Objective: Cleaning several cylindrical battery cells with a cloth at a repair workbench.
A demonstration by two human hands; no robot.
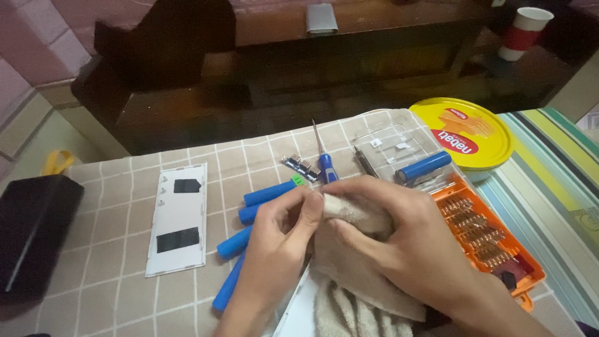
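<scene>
behind hands: round yellow tin [493,140], red label; orange bit case [493,240].

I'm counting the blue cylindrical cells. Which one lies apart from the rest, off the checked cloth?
The blue cell resting on the clear lid of the orange bit case, right of the hands. The others lie together on the checked cloth by the left hand.

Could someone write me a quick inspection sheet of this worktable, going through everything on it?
Surface: table under a checked beige cloth.
Job's things: beige towel pinched by both hands; blue batteries beside them.
Clutter: white panel, screwdriver, orange bit case, yellow tin, small circuit board, black box.
Grippers: left hand and right hand both gripping the towel.
Cables: nothing seen.
Surroundings: dark wooden bench, paper cup, tiled floor.
</scene>
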